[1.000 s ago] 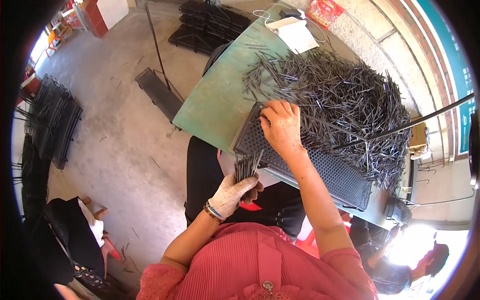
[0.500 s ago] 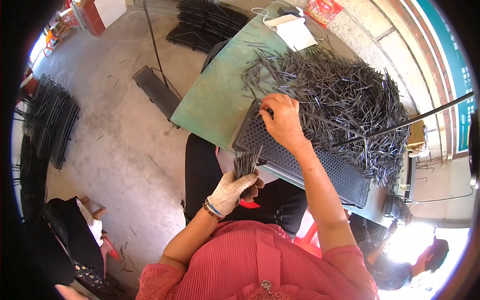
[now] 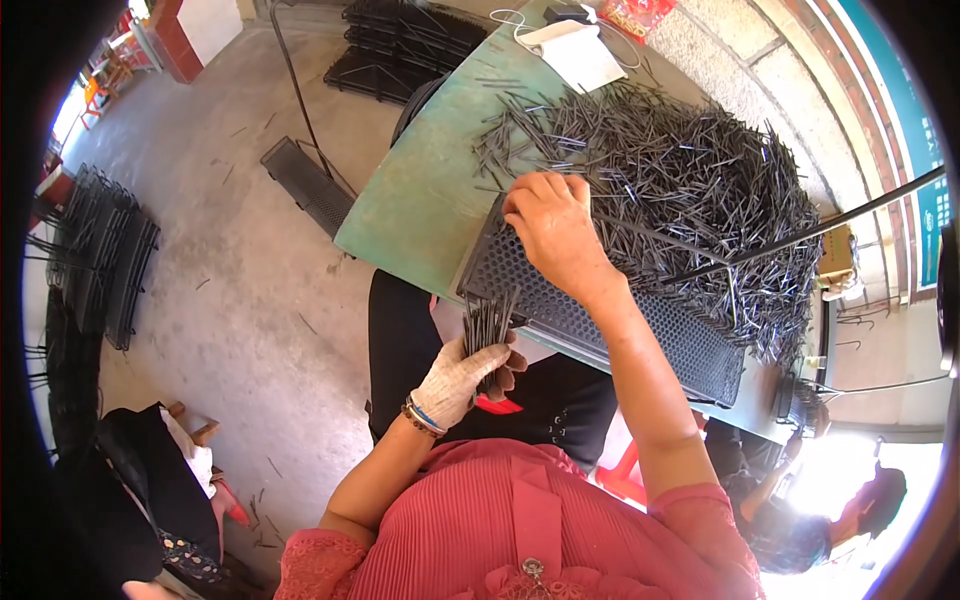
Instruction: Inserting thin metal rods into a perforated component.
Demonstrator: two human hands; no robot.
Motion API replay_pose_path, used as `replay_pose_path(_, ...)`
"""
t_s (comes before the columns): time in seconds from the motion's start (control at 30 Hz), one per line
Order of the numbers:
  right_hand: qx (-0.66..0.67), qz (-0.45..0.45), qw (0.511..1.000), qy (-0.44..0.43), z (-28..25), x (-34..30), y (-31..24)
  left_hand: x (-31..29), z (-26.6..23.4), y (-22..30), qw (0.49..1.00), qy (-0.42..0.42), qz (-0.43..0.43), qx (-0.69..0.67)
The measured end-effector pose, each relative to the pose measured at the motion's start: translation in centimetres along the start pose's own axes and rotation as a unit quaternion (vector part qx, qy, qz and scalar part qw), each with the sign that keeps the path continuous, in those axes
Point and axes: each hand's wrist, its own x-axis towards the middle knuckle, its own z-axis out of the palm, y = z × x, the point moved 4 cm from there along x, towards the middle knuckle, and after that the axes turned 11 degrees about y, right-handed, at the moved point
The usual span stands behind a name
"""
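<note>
My left hand (image 3: 455, 382), in a white knitted glove with dark fingertips, is closed around an upright bundle of thin black strips (image 3: 485, 328). The bundle stands just off the near left end of a black perforated panel (image 3: 640, 335). Over that panel's far left corner is my bare right hand (image 3: 556, 228), its fingers curled and pinched together. Whatever lies between those fingers is hidden by the hand itself. A large heap of loose black strips (image 3: 690, 180) spreads beyond the panel and reaches its far edge.
Beneath everything is a green tabletop (image 3: 400, 200). A thin black rod (image 3: 840, 233) crosses above the heap. A white sheet (image 3: 582, 62) with a cable and a red packet (image 3: 637, 15) lie at the back. Black racks (image 3: 400, 50) stand on the floor beyond; another person (image 3: 790, 525) sits at lower right.
My right hand has turned slightly at the panel's corner, with its fingers drawn closer together. My left hand keeps hold of the bundle. The whole view has shifted a little.
</note>
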Motion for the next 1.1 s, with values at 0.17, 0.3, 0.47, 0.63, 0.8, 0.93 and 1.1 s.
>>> replay_pose_path(0.17,0.005,0.052,0.998,0.021,0.5,-0.5,0.2,-0.2,0.1,0.0,1.0,0.015,0.001,0.001)
replay_pose_path(0.3,0.01,0.11,0.994,-0.001,1.1,-1.0,0.6,0.0,-0.1,-0.1,1.0,0.021,0.015,0.01)
replay_pose_path(0.47,0.038,0.094,0.994,0.031,1.4,-1.8,0.6,-0.1,0.2,-0.1,0.999,0.039,0.019,-0.002)
replay_pose_path(0.63,0.112,0.125,0.979,0.112,-1.7,-3.3,-0.3,-0.3,0.0,0.0,0.997,0.046,0.056,0.0)
replay_pose_path(0.8,0.386,0.408,0.819,-0.115,-1.2,-7.3,-1.3,-0.6,1.4,1.2,0.997,0.018,0.081,0.011)
replay_pose_path(0.93,0.451,0.462,0.757,-0.1,-0.9,-9.3,-0.4,-0.1,2.2,0.7,0.995,0.011,0.081,0.055)
replay_pose_path(1.1,0.442,0.47,0.762,-0.059,-1.5,-10.2,0.9,0.3,2.2,-0.1,0.997,0.012,0.059,0.041)
